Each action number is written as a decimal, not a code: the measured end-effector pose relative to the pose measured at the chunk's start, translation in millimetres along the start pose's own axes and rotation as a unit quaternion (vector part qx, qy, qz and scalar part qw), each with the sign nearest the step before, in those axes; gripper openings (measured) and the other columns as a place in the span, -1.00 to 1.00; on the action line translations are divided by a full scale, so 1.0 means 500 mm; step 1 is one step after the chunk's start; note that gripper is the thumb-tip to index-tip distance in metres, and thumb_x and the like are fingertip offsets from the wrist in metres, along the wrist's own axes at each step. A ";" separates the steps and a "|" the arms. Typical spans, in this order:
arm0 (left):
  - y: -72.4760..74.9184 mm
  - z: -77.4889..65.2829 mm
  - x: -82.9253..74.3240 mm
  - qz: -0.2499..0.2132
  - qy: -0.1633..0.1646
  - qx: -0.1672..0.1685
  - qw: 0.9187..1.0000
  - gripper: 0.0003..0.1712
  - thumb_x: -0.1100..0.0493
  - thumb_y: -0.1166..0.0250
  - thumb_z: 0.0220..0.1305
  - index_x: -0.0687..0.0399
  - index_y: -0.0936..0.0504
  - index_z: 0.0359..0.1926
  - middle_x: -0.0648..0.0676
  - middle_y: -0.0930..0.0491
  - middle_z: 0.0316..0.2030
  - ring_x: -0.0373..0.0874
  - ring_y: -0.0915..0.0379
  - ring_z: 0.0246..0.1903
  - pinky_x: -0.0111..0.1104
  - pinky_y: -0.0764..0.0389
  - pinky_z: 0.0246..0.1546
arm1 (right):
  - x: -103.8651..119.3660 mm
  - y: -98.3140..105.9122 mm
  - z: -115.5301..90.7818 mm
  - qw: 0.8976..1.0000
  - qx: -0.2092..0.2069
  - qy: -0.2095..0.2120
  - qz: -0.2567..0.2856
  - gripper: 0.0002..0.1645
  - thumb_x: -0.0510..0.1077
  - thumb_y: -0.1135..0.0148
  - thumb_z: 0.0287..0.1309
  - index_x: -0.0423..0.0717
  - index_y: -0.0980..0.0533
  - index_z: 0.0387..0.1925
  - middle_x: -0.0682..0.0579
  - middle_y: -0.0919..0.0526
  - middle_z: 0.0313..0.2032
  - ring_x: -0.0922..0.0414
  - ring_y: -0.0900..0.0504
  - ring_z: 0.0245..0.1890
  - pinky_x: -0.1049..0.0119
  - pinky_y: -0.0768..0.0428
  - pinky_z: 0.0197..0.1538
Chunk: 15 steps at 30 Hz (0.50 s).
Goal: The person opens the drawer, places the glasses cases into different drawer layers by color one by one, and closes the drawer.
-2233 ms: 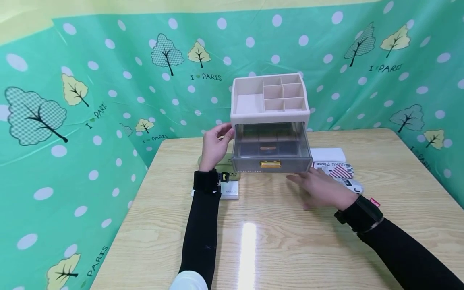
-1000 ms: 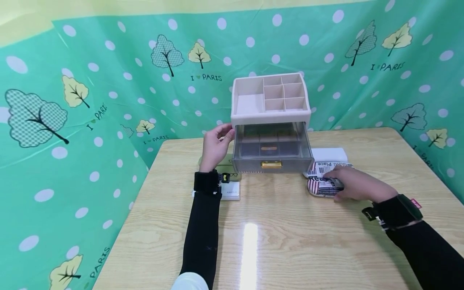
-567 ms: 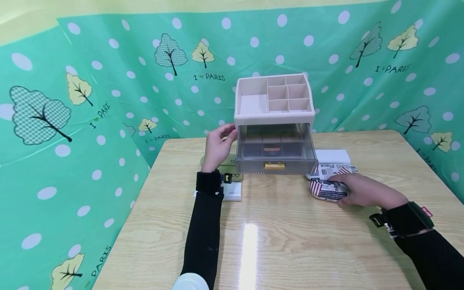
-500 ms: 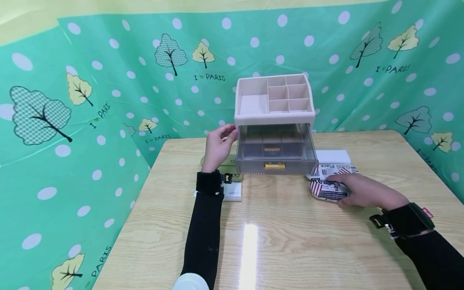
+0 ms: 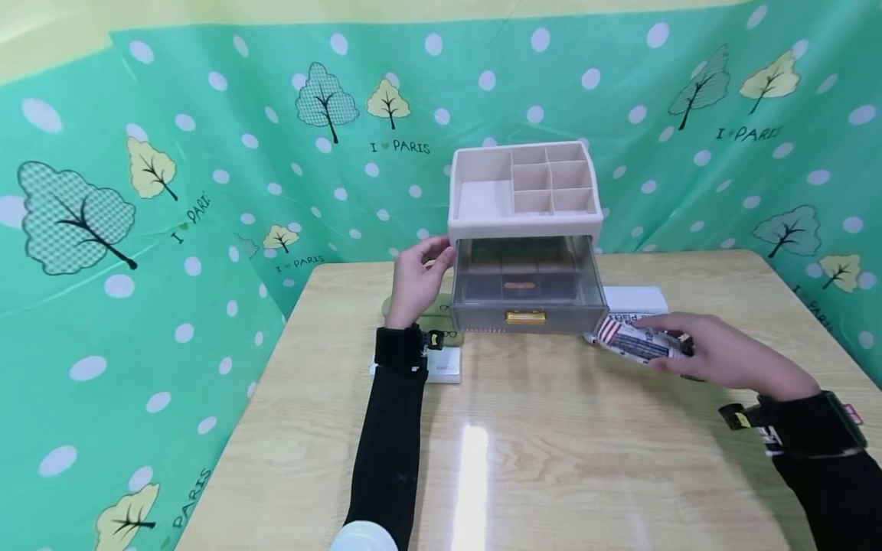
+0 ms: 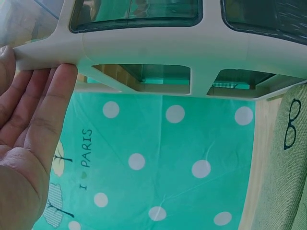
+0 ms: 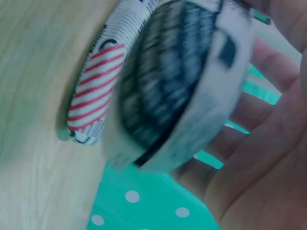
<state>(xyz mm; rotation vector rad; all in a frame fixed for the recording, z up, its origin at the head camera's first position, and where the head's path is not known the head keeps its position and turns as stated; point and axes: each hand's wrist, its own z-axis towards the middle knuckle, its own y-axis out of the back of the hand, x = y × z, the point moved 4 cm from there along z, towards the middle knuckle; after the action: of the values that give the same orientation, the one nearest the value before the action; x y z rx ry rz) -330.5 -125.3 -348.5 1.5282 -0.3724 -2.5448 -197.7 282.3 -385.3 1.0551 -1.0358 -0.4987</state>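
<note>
In the head view, my right hand point(image 5: 723, 352) grips a newspaper-print glasses case point(image 5: 637, 342) by its right end, tilted up near the front right corner of the organizer's drawer. The right wrist view has this glasses case point(image 7: 168, 81) blurred, between thumb and fingers. Beside it lies a second printed case point(image 7: 96, 91) with red stripes. My left hand point(image 5: 416, 279) rests against the left side of a white desk organizer point(image 5: 525, 228). Its fingers look straight in the left wrist view, their tips touching the white frame point(image 6: 134, 45). A smoky clear drawer point(image 5: 482, 315) with a gold handle is pulled out.
Green cases point(image 5: 441, 333) with a glasses motif and a white box point(image 5: 443, 366) lie left of the drawer, partly behind my left wrist. A white case point(image 5: 637, 298) lies on its right. Behind the table point(image 5: 537, 428) hangs a green dotted cloth point(image 5: 241, 191).
My right hand moved from the drawer's front corner to the printed glasses case on the right, gripped it and tilted it up. The left hand stays at the organizer's side.
</note>
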 end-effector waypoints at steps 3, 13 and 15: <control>0.000 0.007 -0.003 0.001 -0.006 0.003 1.000 -0.59 0.04 -0.30 0.43 0.18 -0.67 0.16 0.14 -0.72 0.02 -0.07 -0.67 -0.04 -0.33 -0.72 0.01 | 0.006 0.021 -0.001 0.999 -0.028 -0.001 -0.016 -0.28 -0.10 -0.55 0.15 -0.12 -0.50 0.31 -0.03 -0.68 -0.01 0.22 -0.53 -0.23 0.42 -0.53 -0.30; 0.002 0.005 0.000 0.002 -0.013 0.001 1.000 -0.58 0.02 -0.31 0.42 0.20 -0.68 0.13 0.14 -0.73 -0.02 -0.07 -0.68 -0.08 -0.34 -0.73 -0.03 | 0.026 0.070 0.011 0.991 -0.118 0.015 -0.054 -0.19 -0.30 -0.59 0.00 -0.04 -0.50 0.33 -0.10 -0.66 0.11 0.35 -0.47 -0.02 0.69 -0.39 -0.09; 0.002 0.005 0.002 0.002 -0.013 0.002 1.000 -0.58 0.03 -0.31 0.42 0.21 -0.68 0.13 0.15 -0.73 -0.02 -0.07 -0.68 -0.08 -0.33 -0.73 -0.03 | 0.030 0.082 0.014 0.990 -0.133 0.010 -0.049 -0.18 -0.32 -0.58 0.00 -0.03 -0.51 0.33 -0.11 -0.64 0.12 0.44 -0.40 -0.02 0.75 -0.32 -0.11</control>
<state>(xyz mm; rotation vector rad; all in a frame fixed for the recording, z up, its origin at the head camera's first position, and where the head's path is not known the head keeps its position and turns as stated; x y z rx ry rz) -333.0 -126.3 -348.1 1.4956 -0.3841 -2.5639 -202.0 285.9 -341.5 0.8743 -0.8754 -0.6852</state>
